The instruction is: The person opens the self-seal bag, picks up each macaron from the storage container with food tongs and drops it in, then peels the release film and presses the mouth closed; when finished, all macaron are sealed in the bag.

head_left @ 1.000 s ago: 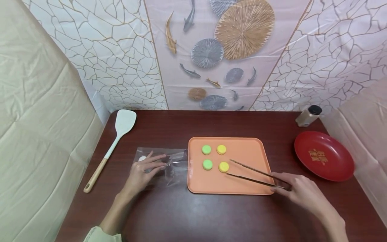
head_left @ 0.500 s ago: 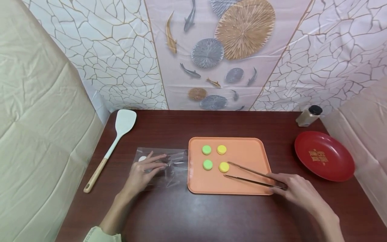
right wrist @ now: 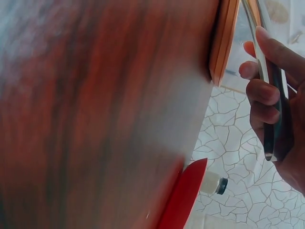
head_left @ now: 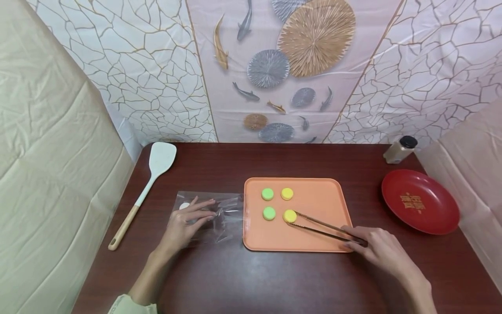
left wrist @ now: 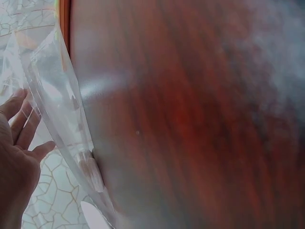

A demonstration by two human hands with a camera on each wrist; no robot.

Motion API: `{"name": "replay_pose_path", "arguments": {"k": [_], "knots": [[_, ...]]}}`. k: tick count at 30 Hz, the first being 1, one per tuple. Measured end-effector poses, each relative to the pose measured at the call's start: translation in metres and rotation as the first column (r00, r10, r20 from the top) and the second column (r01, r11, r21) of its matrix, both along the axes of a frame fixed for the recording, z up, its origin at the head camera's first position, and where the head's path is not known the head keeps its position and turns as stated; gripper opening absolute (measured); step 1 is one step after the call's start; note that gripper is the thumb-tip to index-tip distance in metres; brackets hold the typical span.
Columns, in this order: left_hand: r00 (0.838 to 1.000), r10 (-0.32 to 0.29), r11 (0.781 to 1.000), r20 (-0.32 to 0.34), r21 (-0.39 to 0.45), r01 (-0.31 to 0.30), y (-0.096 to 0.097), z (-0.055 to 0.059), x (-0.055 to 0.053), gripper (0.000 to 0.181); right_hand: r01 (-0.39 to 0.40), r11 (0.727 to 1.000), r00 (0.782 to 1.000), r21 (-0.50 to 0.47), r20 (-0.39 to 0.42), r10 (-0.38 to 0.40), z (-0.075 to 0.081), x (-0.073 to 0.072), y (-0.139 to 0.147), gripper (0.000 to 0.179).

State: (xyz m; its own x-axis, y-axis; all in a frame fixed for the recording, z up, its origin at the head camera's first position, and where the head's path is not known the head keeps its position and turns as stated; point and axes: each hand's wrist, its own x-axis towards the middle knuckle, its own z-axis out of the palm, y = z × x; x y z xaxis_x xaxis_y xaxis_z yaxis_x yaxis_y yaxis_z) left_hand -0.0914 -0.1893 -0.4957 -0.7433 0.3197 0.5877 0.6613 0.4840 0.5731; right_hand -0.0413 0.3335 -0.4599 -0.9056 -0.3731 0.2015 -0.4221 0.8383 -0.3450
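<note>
In the head view my right hand [head_left: 378, 246] holds metal tongs [head_left: 329, 226], their arms lying over the orange tray [head_left: 313, 242]. The tongs' tips stand on either side of the nearer yellow macaron [head_left: 290, 216]. Another yellow macaron [head_left: 287, 193] and two green macarons, one far [head_left: 267, 194] and one near [head_left: 269, 213], sit on the tray too. At the left, my left hand [head_left: 186, 222] pinches the upper layer of a clear plastic bag [head_left: 229, 218], which overlaps the tray's left edge. A small white round shape [head_left: 184, 205] shows at the bag, partly behind the fingers.
A white spatula [head_left: 161, 159] with a wooden handle lies at the far left. To the right of the tray are a red oval plate [head_left: 439, 209] and a black-capped jar [head_left: 398, 152]. Patterned cloth [head_left: 164, 78] hangs behind the table.
My right hand has moved left with the tongs, and their tips have come from right of the nearer yellow macaron to both sides of it. My left hand has stayed in place.
</note>
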Motion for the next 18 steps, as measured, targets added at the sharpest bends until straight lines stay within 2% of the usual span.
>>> {"name": "replay_pose_path", "arguments": {"k": [9,15,18], "knots": [[1.000,-0.014,1.000,-0.017,0.021,0.015,0.001,0.001,0.000,0.029,-0.051,0.996,0.999,-0.074,0.013,0.052,0.005,-0.003,-0.015,0.037],[1.000,-0.007,1.000,-0.025,0.026,0.007,0.001,0.002,0.000,0.029,-0.161,0.984,0.987,-0.080,0.013,0.162,0.010,-0.010,-0.037,0.036],[1.000,-0.009,1.000,-0.027,0.028,0.009,0.001,0.003,0.001,0.030,-0.190,0.978,0.981,-0.084,0.020,0.193,0.013,-0.015,-0.048,0.034]]}}
